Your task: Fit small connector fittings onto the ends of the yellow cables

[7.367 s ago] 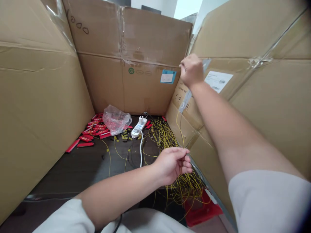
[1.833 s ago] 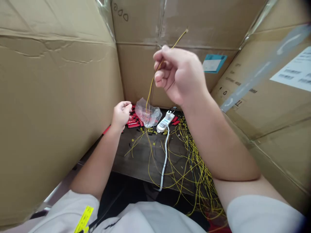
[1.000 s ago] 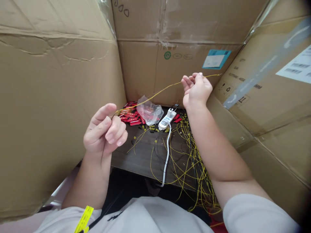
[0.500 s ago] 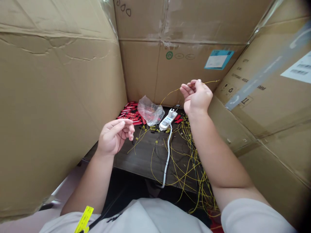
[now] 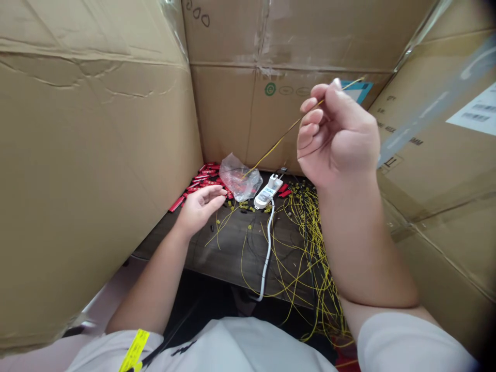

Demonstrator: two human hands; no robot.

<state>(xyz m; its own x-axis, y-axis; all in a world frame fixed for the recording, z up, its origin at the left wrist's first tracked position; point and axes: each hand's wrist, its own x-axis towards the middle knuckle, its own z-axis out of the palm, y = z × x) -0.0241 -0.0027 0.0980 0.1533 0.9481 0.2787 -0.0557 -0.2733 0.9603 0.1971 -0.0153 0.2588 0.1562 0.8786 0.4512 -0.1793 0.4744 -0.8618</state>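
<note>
one yellow wire (image 5: 271,149), pinched between fingers (image 5: 309,105) of right hand (image 5: 341,137), slants down toward plastic bag (image 5: 237,181); left hand (image 5: 198,209) loosely parted, no visible hold. wire's lower end could snag bag if tugged.

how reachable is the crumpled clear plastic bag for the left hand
Probably yes: the left hand is close to the bag, though a thin yellow wire held by the right hand overlaps it in view.

Dark counter (image 5: 228,256) is pretty cluttered: red pieces (image 5: 205,183) piled back left, clear plastic bag (image 5: 238,180) beside them, white power strip (image 5: 267,193), tiny yellow bits (image 5: 247,205), tangled yellow wires (image 5: 318,230) on the right.
</note>
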